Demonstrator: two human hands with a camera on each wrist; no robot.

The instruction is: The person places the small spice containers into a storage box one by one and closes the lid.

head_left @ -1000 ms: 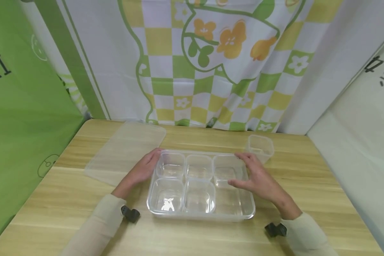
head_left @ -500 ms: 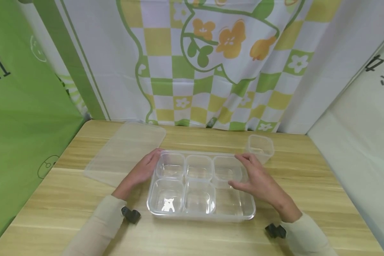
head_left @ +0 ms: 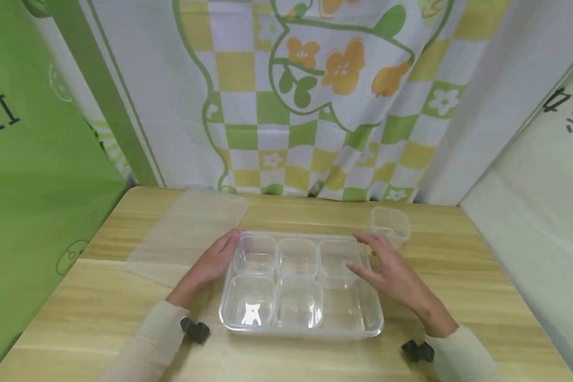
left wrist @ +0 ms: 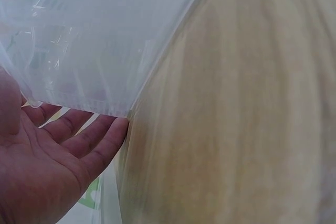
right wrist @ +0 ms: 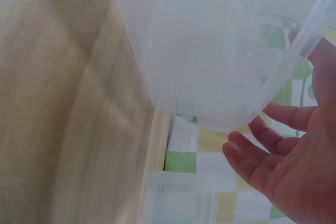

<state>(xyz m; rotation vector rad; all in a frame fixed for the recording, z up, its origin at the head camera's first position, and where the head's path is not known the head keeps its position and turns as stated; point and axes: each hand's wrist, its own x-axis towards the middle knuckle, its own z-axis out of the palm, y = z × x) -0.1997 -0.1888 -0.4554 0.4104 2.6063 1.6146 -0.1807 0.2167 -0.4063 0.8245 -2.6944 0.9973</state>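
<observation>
A large clear plastic food container (head_left: 301,333) lies in front of me. Inside, three small clear boxes stand along the back, among them the back-right box (head_left: 334,262), and two stand in front. The front-right slot holds no box. My left hand (head_left: 217,259) rests at the container's far left corner; in the left wrist view its extended fingers (left wrist: 102,153) reach along the far wall. My right hand (head_left: 395,276) is at the far right corner, fingertips right at the rim and thumb over the inside. Its fingers are loosely bent and spread in the right wrist view.
A flat translucent lid (head_left: 183,225) lies on the wooden table (head_left: 468,297) behind my left hand. One more small clear box (head_left: 391,222) stands behind the container at the right. A patterned curtain (head_left: 315,106) hangs along the table's back edge.
The head view has tilted up slightly, so everything sits lower in it. My right thumb has drawn a little back from over the container. The left hand stays at its corner.
</observation>
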